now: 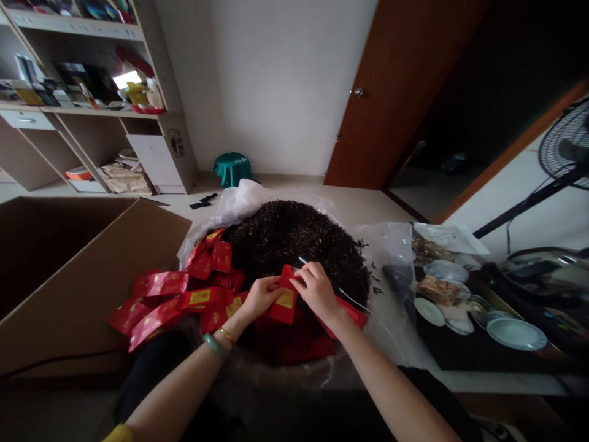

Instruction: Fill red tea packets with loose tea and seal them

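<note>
A small red packet (pixel 286 307) with a gold label is held upright in front of me. My left hand (pixel 263 297) grips its left side, fingers closed. The fingers of my right hand (pixel 318 293) are closed at its top right edge. A thin pale tip (pixel 302 260) sticks out beyond my right fingers; what it belongs to is hidden. Behind both hands rises a large heap of dark, dry tea-like leaves (pixel 294 224) in a clear plastic bag (pixel 243 195). Several filled-looking red packets (pixel 161 283) lie heaped to the left, and more red packaging (pixel 304 344) lies below my hands.
At left stands an open cardboard box (pixel 138 245). On the right, a low table (pixel 497 382) bears small dishes (pixel 516 333) and bagged goods (pixel 439 288). A thin white cord (pixel 375 314) runs beside my right forearm. Farther back are a green-covered stool (pixel 233 167), shelves and a brown door (pixel 391 80).
</note>
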`<move>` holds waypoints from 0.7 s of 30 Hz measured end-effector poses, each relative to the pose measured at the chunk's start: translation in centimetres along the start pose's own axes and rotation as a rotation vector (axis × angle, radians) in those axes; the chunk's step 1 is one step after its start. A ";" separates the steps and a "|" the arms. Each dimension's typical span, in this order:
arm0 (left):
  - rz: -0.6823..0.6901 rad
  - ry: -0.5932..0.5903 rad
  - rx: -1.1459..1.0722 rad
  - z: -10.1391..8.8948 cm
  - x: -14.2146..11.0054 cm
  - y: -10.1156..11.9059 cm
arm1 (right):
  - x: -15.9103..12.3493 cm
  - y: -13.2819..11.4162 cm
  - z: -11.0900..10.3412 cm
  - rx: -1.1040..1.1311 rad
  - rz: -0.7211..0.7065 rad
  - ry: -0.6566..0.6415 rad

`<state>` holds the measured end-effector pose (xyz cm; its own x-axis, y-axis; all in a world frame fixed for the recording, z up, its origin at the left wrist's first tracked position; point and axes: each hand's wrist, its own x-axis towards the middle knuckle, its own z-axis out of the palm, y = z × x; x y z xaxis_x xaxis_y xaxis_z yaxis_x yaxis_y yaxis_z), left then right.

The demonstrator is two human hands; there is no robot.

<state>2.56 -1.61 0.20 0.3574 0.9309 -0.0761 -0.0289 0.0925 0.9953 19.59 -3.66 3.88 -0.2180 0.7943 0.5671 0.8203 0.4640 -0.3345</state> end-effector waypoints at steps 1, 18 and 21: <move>0.002 -0.008 0.036 0.1 -0.1 -0.1 | 0.1 0.1 -0.2 0.002 0.020 -0.018; 0.083 0.042 0.310 -0.2 -0.4 1.0 | 1.4 1.0 -3.4 0.040 0.168 -0.184; 0.088 0.060 0.304 -0.4 -0.4 1.2 | 1.2 0.5 -3.1 0.097 0.141 -0.144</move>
<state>2.00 -1.72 1.36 0.3099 0.9506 0.0167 0.2258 -0.0906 0.9700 21.36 -3.66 6.72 -0.1837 0.8987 0.3982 0.7948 0.3742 -0.4779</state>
